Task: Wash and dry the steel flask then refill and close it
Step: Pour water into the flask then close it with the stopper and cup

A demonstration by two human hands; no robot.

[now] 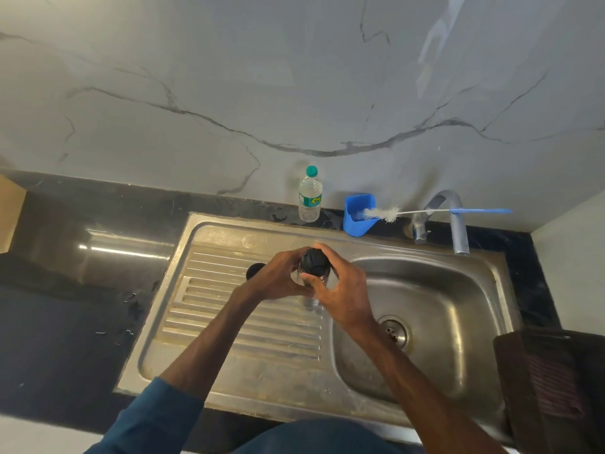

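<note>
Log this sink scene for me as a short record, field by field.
flask: steel flask, black cap on, over the drainboard
left: left hand grips the flask body
right: right hand grips the cap
behind sink: water bottle, blue holder, bottle brush, tap
right edge: dark cloth

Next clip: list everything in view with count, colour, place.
sink: one, steel, centre, drainboard on left
steel flask: one, silver, in both hands, over drainboard
flask cap: one, black, on flask
round object: one, black, on drainboard, partly hidden
water bottle: one, clear, green cap, behind sink
holder: one, blue, beside bottle
bottle brush: one, white and blue, across holder and tap
tap: one, silver, behind sink
cloth: one, dark, right edge
left hand: grips flask
right hand: grips cap
</note>
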